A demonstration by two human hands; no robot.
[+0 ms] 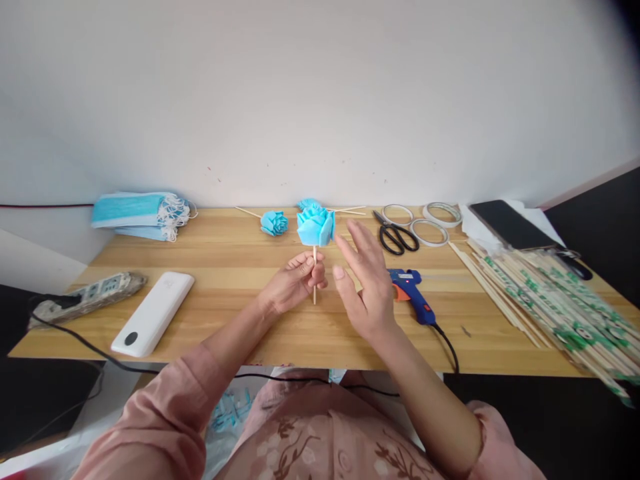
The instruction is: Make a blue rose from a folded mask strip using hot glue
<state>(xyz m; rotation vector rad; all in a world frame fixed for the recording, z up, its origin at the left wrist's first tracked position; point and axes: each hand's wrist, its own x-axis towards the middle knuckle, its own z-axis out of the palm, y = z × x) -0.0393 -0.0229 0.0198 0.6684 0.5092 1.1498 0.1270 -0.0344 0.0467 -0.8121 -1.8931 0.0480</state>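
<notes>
My left hand (299, 280) pinches the wooden stick (315, 293) of a blue artificial flower (315, 228), which stands upright above the fingers. To the right of the bloom, my right hand (365, 277) has its fingers spread, thumb and fingertips close to the petals; whether they touch the outer petal I cannot tell. Behind lie another blue flower (275, 223) on a stick and a further blue flower (309, 203), partly hidden by the one I hold. A blue glue gun (413, 293) with an orange trigger rests beyond my right hand, partly covered by it.
Folded face masks (133, 213) lie at the back left, with a power strip (100, 293) and white power bank (153, 313) in front. On the right are black-handled scissors (397, 237), tape rolls (430, 233), a phone (513, 225) and wrapped wooden sticks (560, 300). A black cable (445, 337) trails over the front edge.
</notes>
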